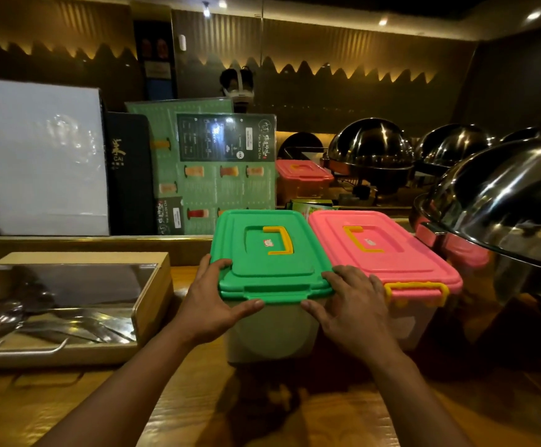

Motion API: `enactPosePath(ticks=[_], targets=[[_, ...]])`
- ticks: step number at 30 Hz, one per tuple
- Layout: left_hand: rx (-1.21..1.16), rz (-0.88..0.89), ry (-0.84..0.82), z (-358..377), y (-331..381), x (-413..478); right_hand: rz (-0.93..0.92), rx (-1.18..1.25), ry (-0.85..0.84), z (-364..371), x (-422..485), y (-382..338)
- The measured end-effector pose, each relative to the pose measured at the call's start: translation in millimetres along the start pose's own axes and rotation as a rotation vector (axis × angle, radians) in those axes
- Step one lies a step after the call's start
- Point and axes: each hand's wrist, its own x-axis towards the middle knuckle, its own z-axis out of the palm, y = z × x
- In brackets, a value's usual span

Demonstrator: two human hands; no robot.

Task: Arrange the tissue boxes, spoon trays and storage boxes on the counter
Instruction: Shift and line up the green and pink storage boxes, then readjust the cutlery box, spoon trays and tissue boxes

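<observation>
A storage box with a green lid [270,253] stands in the middle of the wooden desk [262,414], touching a pink-lidded storage box [382,246] on its right. The left hand [209,304] clasps the green box's near left corner and the right hand [353,304] its near right corner, each grip closed on it with fingers over the lid edge and thumb on the front wall. A wooden spoon tray [66,308] holding metal spoons lies to the left, menus [217,169] lean far behind, and domed steel food warmers [504,201] stand right.
</observation>
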Motion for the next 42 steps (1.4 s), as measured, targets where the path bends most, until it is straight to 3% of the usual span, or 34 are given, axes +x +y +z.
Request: enactPosePath(ticks=[12, 15, 20, 24, 28, 31, 36, 42], targets=[[-0.063, 0.02, -0.123, -19, -3, -7, 0.035, 0.03, -0.043, -6, 2, -7], [-0.059, 0.055, -0.128, -35, -10, -17, 0.052, 0.112, 0.064, -15, -2, -20], [0.032, 0.03, -0.07, -109, -50, -34, -0.128, 0.339, 0.304, -9, -6, -118], [0.103, 0.056, -0.026, -189, -111, -43, -0.209, 0.429, 0.175, 29, -10, -217], [0.23, 0.017, 0.05, -264, -189, -51, -0.053, 0.41, -0.125, 82, -10, -295], [0.386, -0.088, 0.043, -309, -240, -55, 0.043, 0.385, -0.227, 120, -16, -332], [0.434, -0.196, -0.037, -344, -295, -55, 0.18, 0.317, -0.172, 144, -23, -352], [0.34, -0.183, 0.065, -340, -323, -50, 0.163, 0.197, -0.058, 138, -20, -354]])
